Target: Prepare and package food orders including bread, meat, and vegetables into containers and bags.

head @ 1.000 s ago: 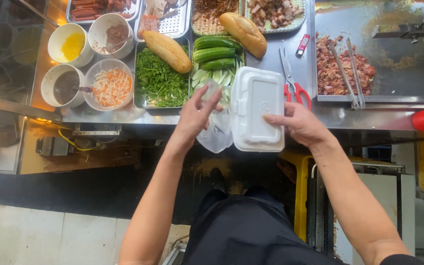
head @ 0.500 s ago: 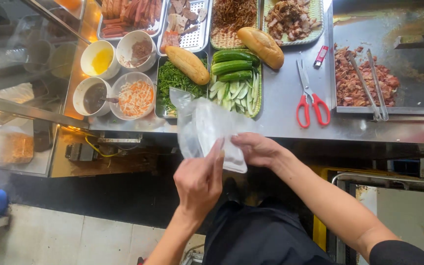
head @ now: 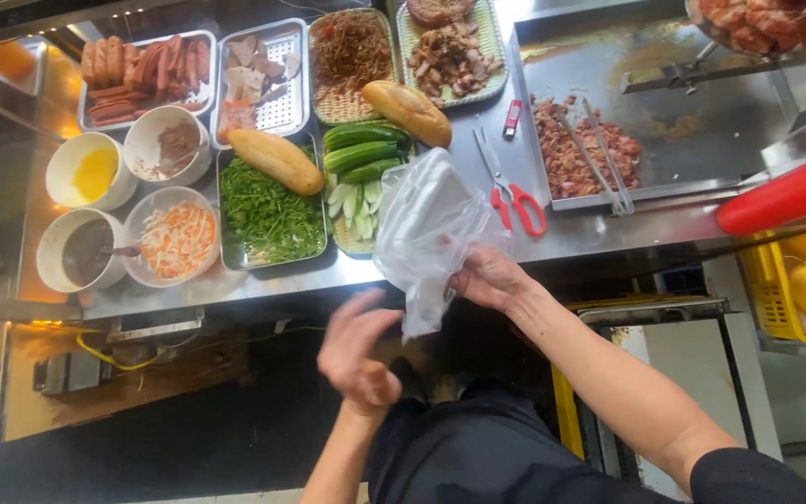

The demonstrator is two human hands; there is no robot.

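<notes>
The right hand (head: pixel 492 278) is gripping a clear plastic bag (head: pixel 426 243) with a white foam box (head: pixel 440 210) inside it — the fingers are closing on the bag's lower right side, and the bag is hanging just over the front edge of the steel bench (head: pixel 608 233). The box is tilting inside the bag, its long axis running from lower left up to upper right, with its top reaching over the tray of cucumbers (head: pixel 361 154).

The left hand (head: pixel 358 350) is holding nothing; its grip is loose and half open, fingers curling, and it is hovering below the bench edge. The bag is lying up and to the right of this hand, its loose tail (head: pixel 422 317) dangling just beside the fingertips. So the right hand is on the bag already, and the left is the free one, near but apart from it.

Around them, red-handled scissors (head: pixel 515 198) are lying on the bench just right of the bag, and a pair of tongs (head: pixel 599 163) is resting across chopped meat (head: pixel 576 154) on the griddle. Two bread rolls (head: pixel 277 161) are sitting on the trays, one above a tray of green herbs (head: pixel 268 217) — and white bowls of sauce and shredded vegetables (head: pixel 177 238) are standing at the far left.
</notes>
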